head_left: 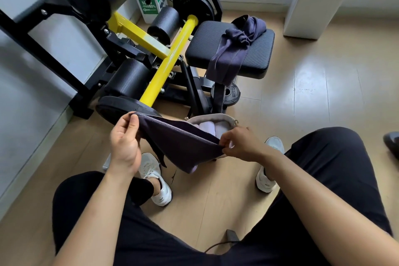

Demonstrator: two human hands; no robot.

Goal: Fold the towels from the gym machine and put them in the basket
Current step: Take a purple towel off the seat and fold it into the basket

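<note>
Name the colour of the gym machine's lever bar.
The lever bar is bright yellow; the head view shows it.

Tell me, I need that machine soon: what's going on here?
A person stretches a dark navy cloth towel between the left hand and right hand, each pinching an upper corner, over a beige fabric basket holding pale folded towels. Another crumpled navy towel lies on the black padded seat.

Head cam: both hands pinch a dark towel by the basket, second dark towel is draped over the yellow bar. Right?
One thing is off. The second dark towel lies bunched on the black seat pad, one end hanging over its edge, not on the yellow bar; the head view shows it. The rest holds: left hand and right hand pinch the held dark towel by the basket.
</note>
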